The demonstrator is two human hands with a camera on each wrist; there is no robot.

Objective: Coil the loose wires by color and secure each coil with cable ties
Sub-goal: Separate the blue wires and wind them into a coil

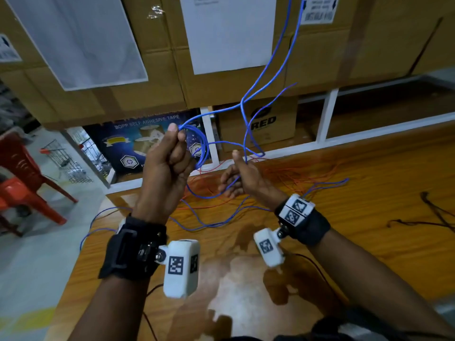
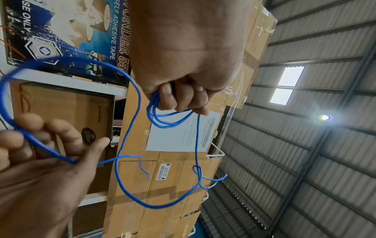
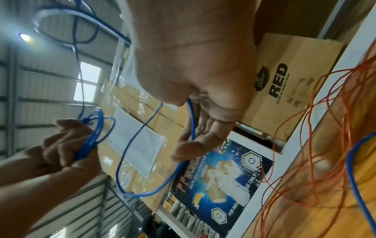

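Observation:
My left hand [image 1: 170, 153] is raised above the wooden table [image 1: 369, 230] and grips a small coil of blue wire [image 1: 201, 146], its loops bunched in the curled fingers [image 2: 183, 99]. From the coil the blue wire swings in a loop down to my right hand [image 1: 238, 178], where it lies across the open palm [image 3: 203, 128] with the fingers nearly straight and the thumb up. More of the blue wire [image 1: 288, 57] rises out of the top of the head view. Loose blue strands [image 1: 221, 217] trail over the table. A tangle of thin red wires [image 1: 283, 173] lies behind my hands.
Black wire [image 1: 430, 210] lies on the table at the right. Stacked cardboard boxes [image 1: 160, 70] and a white shelf frame [image 1: 330, 114] stand just beyond the table's far edge. A blue adhesive-tape box [image 1: 138, 141] sits below. A red plastic chair [image 1: 22, 178] stands on the floor at left.

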